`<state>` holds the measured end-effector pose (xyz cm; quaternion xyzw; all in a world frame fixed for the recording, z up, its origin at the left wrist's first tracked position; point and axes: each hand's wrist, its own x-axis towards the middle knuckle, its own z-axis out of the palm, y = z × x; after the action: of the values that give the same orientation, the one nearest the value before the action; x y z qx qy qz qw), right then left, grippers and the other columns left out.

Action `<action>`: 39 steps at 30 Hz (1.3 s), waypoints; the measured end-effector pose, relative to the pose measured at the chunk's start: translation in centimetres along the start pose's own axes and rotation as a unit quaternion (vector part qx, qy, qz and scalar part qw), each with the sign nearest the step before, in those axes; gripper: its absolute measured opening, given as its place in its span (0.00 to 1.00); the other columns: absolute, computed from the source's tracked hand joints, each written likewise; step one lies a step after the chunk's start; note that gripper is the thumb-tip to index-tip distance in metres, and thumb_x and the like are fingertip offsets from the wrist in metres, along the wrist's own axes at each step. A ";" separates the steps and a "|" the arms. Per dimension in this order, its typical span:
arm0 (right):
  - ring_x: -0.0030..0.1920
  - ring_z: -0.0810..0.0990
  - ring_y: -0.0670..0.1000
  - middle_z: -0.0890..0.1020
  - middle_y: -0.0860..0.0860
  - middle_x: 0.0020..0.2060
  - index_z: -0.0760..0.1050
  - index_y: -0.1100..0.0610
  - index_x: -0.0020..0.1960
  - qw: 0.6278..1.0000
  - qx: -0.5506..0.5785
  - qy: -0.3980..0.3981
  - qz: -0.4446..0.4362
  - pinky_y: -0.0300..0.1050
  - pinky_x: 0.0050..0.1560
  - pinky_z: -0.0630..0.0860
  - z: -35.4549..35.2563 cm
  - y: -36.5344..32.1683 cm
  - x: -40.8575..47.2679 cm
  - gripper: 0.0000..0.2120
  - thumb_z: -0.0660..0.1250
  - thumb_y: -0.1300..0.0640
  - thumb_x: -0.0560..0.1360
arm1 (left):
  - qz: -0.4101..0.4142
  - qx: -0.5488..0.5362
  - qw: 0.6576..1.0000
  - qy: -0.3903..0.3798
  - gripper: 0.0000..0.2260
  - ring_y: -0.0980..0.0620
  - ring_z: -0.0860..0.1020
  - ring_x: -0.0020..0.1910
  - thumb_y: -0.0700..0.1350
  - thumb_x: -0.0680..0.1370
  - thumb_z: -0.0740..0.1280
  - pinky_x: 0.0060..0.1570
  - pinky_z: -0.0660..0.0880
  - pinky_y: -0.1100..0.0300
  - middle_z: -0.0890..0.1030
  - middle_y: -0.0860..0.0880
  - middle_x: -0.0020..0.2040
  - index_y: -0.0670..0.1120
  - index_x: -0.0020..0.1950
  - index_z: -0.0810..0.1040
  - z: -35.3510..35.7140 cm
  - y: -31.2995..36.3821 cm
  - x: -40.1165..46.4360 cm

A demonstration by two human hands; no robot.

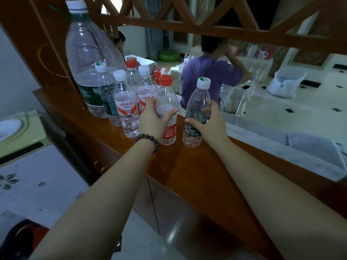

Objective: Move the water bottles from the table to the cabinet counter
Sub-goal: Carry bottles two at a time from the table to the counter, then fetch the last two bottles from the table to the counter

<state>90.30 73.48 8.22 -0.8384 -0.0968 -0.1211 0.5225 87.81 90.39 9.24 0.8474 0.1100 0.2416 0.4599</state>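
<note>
A big ribbed clear jug [88,59] stands at ten o'clock on the glossy wooden counter [197,175]. The left hand [153,121] grips the red-capped bottle [167,109]; at its three o'clock the right hand [208,122] grips the green-labelled bottle [197,107].

Prob. a home living rm: wooden cabinet counter [197,177] w/ lattice divider [187,25], tiled floor [281,107], grey sofa [293,147].

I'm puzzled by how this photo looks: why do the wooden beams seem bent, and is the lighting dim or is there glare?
Head view: the wide-angle lens bows the cabinet counter edge and the beams. The foreground is dim; the white floor behind is brighter. Soft glare streaks the counter's front and glints on the big bottle. The left hand and right hand look reasonably sharp.
</note>
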 end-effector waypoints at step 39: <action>0.77 0.49 0.50 0.59 0.49 0.76 0.61 0.50 0.74 0.947 -0.119 -0.238 -0.183 0.54 0.75 0.55 7.5 -4.0 -22.5 0.30 0.58 0.37 0.76 | -0.168 0.352 0.910 0.142 0.31 0.46 0.51 0.78 0.62 0.79 0.55 0.74 0.49 0.45 0.57 0.46 0.78 0.50 0.78 0.55 -16.1 -9.1 -27.1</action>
<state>68.54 81.13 1.60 -0.8668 -0.3545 -0.0224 0.3500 56.63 96.03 0.70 0.8801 0.3924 0.2242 0.1455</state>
